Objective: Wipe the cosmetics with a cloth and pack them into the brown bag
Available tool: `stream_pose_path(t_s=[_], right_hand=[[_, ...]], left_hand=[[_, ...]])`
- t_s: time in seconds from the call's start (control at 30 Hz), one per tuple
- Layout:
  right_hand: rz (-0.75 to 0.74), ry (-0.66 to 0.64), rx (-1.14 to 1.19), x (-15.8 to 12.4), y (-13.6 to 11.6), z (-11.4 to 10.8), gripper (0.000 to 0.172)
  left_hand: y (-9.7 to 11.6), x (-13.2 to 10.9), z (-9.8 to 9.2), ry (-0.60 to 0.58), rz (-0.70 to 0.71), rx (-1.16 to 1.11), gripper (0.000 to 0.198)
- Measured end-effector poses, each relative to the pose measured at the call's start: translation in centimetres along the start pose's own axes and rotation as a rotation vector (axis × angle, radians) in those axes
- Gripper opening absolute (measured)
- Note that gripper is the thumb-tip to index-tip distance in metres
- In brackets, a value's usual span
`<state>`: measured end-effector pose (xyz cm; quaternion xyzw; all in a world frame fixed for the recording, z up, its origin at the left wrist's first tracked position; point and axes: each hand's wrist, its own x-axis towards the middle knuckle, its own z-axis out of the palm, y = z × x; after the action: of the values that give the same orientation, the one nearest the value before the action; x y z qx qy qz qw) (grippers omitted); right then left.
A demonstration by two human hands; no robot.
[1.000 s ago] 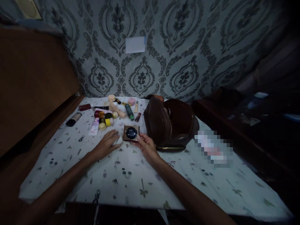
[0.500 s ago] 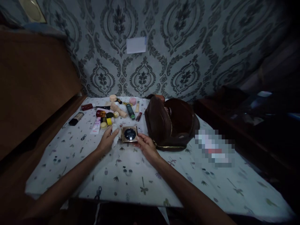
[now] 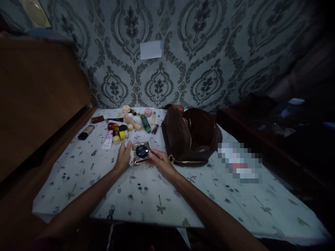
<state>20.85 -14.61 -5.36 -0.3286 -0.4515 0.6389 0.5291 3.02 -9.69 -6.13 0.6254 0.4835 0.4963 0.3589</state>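
Observation:
A square, gold-rimmed makeup compact [image 3: 141,151] with a dark round centre is held up over the cloth. My right hand [image 3: 163,163] is closed on its right edge, thumb on top. At the compact's left edge, my left hand [image 3: 123,158] is closed on a crumpled white wipe [image 3: 132,159], which shows only in part between the fingers and the compact. Just beyond lie a white and pink tube [image 3: 107,140] and a small round jar [image 3: 116,139]. To the right stands an unzipped brown leather bag [image 3: 174,134].
Several cosmetics, among them a green tube [image 3: 145,124] and a dark-capped bottle [image 3: 86,132], lie on the patterned tablecloth [image 3: 104,195]. A blurred-out item [image 3: 239,164] rests right of the bag. Wooden furniture [image 3: 39,97] borders the left side; a patterned wall stands behind.
The compact has shifted slightly left and tilted. My left hand has come in against its left edge with the wipe, less of which now shows. The right hand keeps its hold.

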Motion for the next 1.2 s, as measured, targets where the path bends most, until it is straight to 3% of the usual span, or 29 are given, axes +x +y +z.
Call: stream_pose_path(t_s=[0.2, 0.57, 0.83, 1.2], right_hand=[[0.001, 0.026, -0.05, 0.4, 1.0, -0.7, 0.041], [-0.041, -0.033, -0.172, 0.0, 1.1, -0.4, 0.042], [-0.045, -0.033, -0.186, 0.0, 1.1, -0.4, 0.042], [-0.009, -0.065, -0.17, 0.0, 1.2, -0.3, 0.046]], left_hand=[[0.9, 0.2, -0.3, 0.061, 0.05, 0.038, 0.038], [2.6, 0.0, -1.8, -0.193, 0.341, 0.269, 0.036], [1.9, 0.3, -2.2, -0.297, 0.589, 0.444, 0.034], [1.4, 0.7, -1.5, -0.228, 0.539, 0.538, 0.032]])
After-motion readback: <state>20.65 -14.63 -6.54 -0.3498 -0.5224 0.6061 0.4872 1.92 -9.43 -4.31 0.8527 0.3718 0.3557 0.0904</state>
